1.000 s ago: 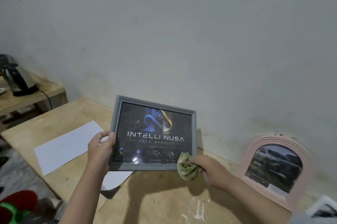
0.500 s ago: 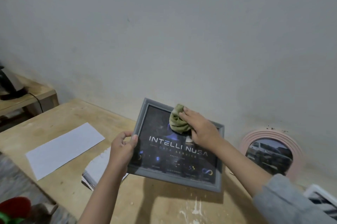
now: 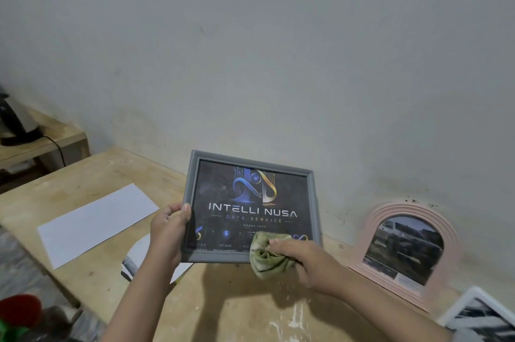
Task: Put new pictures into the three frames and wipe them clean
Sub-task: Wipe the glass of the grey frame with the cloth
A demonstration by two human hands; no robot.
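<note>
A grey rectangular frame with a dark "INTELLI NUSA" picture is held upright above the wooden table. My left hand grips its left edge, thumb on the front. My right hand holds a crumpled green cloth against the frame's lower right corner. A pink arched frame with a car photo leans on the wall at the right. The corner of a white frame shows at the bottom right.
A white sheet of paper lies on the table's left part. More paper lies under my left hand. A dark kettle with a cord stands on a low wooden shelf at the far left. A red and green object sits bottom left.
My right hand swept the cloth from the frame's bottom edge up to its top middle, then back down to the lower right corner. The left hand kept its grip.
</note>
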